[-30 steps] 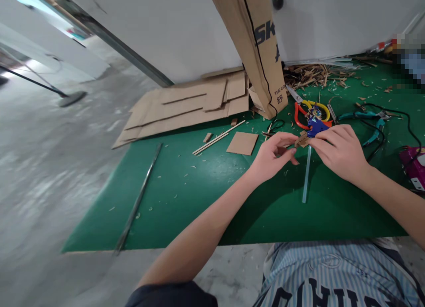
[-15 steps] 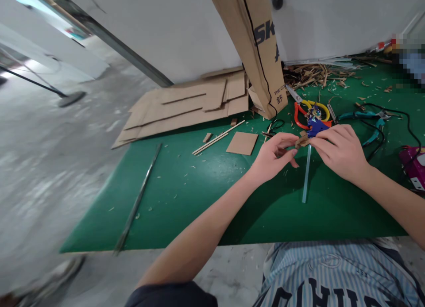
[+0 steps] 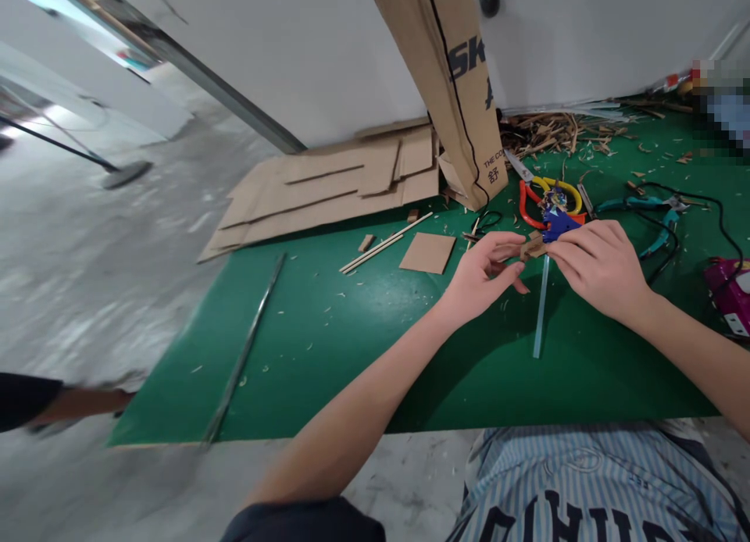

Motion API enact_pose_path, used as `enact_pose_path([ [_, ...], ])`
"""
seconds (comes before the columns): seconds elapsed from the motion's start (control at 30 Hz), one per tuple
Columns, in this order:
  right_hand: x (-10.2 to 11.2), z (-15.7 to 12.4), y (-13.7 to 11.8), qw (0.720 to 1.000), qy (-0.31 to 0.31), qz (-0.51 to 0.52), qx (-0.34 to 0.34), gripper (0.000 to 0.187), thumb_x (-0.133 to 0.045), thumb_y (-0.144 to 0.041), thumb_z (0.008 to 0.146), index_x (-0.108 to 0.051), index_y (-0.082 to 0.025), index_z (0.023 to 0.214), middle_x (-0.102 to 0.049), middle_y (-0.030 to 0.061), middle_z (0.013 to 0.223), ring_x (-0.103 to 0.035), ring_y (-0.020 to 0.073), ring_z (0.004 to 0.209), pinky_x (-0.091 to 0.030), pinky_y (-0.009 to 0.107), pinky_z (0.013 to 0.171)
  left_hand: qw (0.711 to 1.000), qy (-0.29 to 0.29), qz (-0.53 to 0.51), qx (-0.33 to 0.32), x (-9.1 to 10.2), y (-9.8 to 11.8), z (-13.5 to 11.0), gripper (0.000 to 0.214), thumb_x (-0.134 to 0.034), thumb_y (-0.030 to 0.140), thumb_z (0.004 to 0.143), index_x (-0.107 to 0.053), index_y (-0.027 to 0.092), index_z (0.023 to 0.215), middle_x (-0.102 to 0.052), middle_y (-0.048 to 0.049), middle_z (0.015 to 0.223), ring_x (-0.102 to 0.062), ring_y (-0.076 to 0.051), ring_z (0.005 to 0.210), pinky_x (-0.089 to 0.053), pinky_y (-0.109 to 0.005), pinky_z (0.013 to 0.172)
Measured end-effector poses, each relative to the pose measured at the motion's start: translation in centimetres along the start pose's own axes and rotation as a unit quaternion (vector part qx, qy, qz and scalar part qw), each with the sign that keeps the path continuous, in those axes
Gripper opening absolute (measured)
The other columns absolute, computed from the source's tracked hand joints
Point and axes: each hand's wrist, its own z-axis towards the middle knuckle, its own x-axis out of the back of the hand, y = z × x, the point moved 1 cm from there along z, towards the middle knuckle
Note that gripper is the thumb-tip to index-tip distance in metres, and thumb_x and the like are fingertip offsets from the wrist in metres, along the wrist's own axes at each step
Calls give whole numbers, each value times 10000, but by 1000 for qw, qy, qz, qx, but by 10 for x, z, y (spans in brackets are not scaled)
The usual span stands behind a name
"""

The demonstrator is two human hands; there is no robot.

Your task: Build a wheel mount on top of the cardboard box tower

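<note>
My right hand (image 3: pixel 603 269) pinches a small piece of cardboard (image 3: pixel 532 247) between thumb and fingers. At the cardboard's left end is my left hand (image 3: pixel 483 272), its thumb and fingers apart; the fingertips are close to or touching the edge. Just behind the cardboard sits a blue object (image 3: pixel 559 225), partly covered by my right fingers, so its kind is unclear. A translucent glue stick (image 3: pixel 541 312) lies below, its upper end hidden near the cardboard. Scissors with red and yellow handles (image 3: pixel 530 198) rest behind the blue object.
A cardboard square (image 3: pixel 427 253) and thin wooden sticks (image 3: pixel 383 244) lie left of my hands. Teal pliers (image 3: pixel 665 226) and a purple box (image 3: pixel 730 292) are at the right. A tall carton (image 3: pixel 457 97) stands behind, beside flat cardboard (image 3: pixel 328 183). Another person's arm (image 3: pixel 87 404) shows at far left.
Another person's arm has come into view at the lower left. The cardboard piece has turned slightly, showing more of its face, and my left fingers have shifted a little.
</note>
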Motion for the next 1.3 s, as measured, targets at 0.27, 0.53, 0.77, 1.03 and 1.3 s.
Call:
enact_pose_path([
  [0.27,-1,0,0,998,-17,43,-35,133,-567,-174,942,-691,-221,956,-741,56,941,-594,214,851,-425,372,789,997,19,68,-43,2,-5,-1,319,-663,223,867,-606,198,1180,-711,-83,1200,-718,-105,686,-653,-270,697],
  [0.53,-3,-1,-2,992,-16,99,-75,117,-543,-178,944,-655,-209,955,-726,74,950,-608,215,851,-429,357,755,991,45,114,-61,2,-3,-2,320,-686,249,856,-646,193,1168,-720,-63,1096,-697,-103,671,-633,-252,673],
  [0.77,-4,-3,5,992,-71,40,-93,240,-485,-112,899,-640,-179,1069,-678,117,1048,-573,271,957,-416,396,788,985,132,108,-25,24,-13,11,362,-701,313,848,-632,202,1186,-686,-59,1062,-687,-108,681,-594,-249,633],
  [1.03,-11,-7,19,990,-116,-11,-83,224,-503,-153,898,-659,-165,1058,-636,121,995,-538,276,915,-411,401,751,972,189,137,9,42,-23,20,343,-707,312,843,-666,199,1165,-636,4,788,-559,-92,558,-491,-228,528],
  [1.3,-10,-7,16,987,-134,-23,-90,229,-535,-206,917,-650,-163,1110,-636,124,1031,-537,281,937,-387,402,763,933,184,310,-26,43,-27,20,291,-680,243,856,-695,184,1141,-714,-64,968,-660,-155,775,-546,-292,725],
])
